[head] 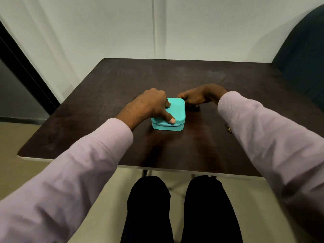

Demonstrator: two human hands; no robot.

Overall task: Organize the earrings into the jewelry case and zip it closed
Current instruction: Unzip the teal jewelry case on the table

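Item 1, nearest: two knees in black cloth, below the table's front edge.

Item 2: pale pink knit sleeves with ribbed cuffs, one on each forearm.

Item 3: earrings (229, 128), small metallic pieces lying on the table (175, 151) just beside the right sleeve, well behind the right fingers. Too small to count or describe further.

Item 4: jewelry case (169, 114), turquoise, square with rounded corners, smooth matte skin that reads as faux leather. Lid down; a zipper seam runs along its near side. It sits directly under the left fingertips.

Item 5: left hand (149, 106), curled over the case's left side, thumb pressing the near edge at the seam, one fingertip on the lid. It grasps the case.

Item 6: right hand (198, 98), fingers bent together at the case's far right corner, probably pinching the zipper pull; the pull itself is hidden, so the grasp cannot be told for certain.

Item 7: table, dark brown wood-grain top with a light rim, faintly glossy.

Item 8, farthest: pale wall, dark door frame at left, dark upholstered chair at right.

Risks, as judged: the earrings are not in the case, so zipping now would leave them out. The light case may skid on the slick top if the left hand eases. The right sleeve could sweep the earrings off the table.
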